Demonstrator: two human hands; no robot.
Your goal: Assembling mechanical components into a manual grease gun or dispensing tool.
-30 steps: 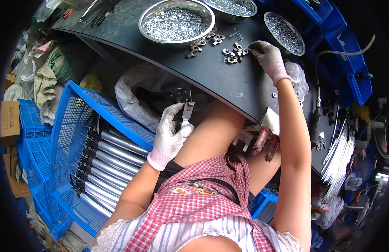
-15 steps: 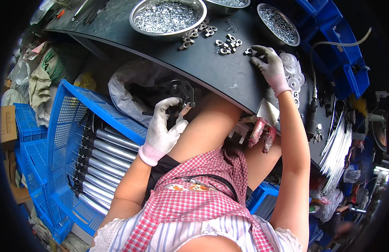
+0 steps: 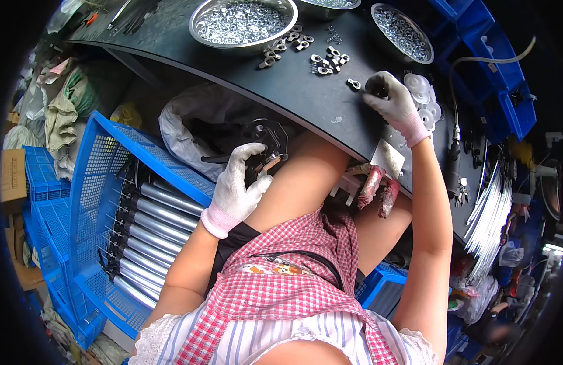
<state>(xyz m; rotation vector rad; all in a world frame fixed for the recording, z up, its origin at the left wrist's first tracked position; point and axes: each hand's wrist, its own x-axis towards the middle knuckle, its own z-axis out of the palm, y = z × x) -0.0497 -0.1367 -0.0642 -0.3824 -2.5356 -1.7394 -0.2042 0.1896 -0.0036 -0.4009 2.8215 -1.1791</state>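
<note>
Cramped workshop seat under a dark bench (image 3: 305, 91). Nearest, left hand (image 3: 237, 185) in a white glove, closed on a small metal part (image 3: 270, 159) above the knee, beside a blue crate (image 3: 86, 182) of grey tubes (image 3: 144, 222). Farther, right hand (image 3: 391, 100) gloved, fingers pinched on the benchtop near loose metal fittings (image 3: 318, 58); held piece too small to tell. Beyond, steel bowls (image 3: 245, 21) heaped with washers, so seemingly much left to assemble. At far left, a plain brown carton (image 3: 12, 176).
</note>
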